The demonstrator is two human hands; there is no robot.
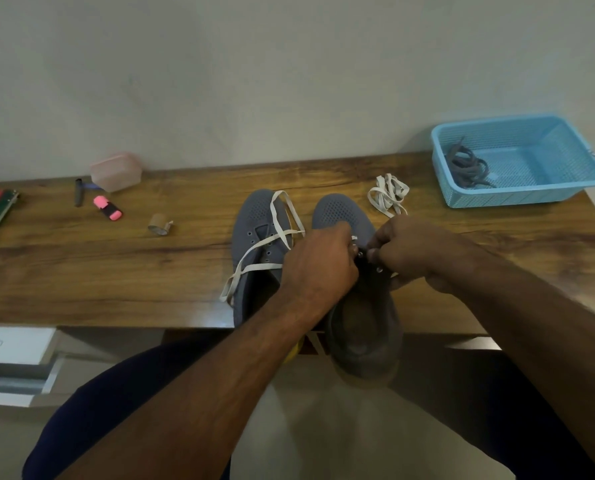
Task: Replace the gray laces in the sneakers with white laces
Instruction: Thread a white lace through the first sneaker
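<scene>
Both hands [323, 261] [413, 251] pinch at the right sneaker's [361, 327] eyelets

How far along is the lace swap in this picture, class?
Done: gray laces lie in the blue basket, off both sneakers. In hand: left hand and right hand work at the right sneaker's eyelets. Left: the left sneaker's white lace hangs loose, half threaded; the white lace bundle lies on the table.

Single head-worn wide-angle view, looking forward and steeply down from above seated person. Worktop [81, 265] runs across mid-frame, wall behind fills top. Forearms enter from bottom edge, close to lens; worktop's far edge bowed by lens.
</scene>
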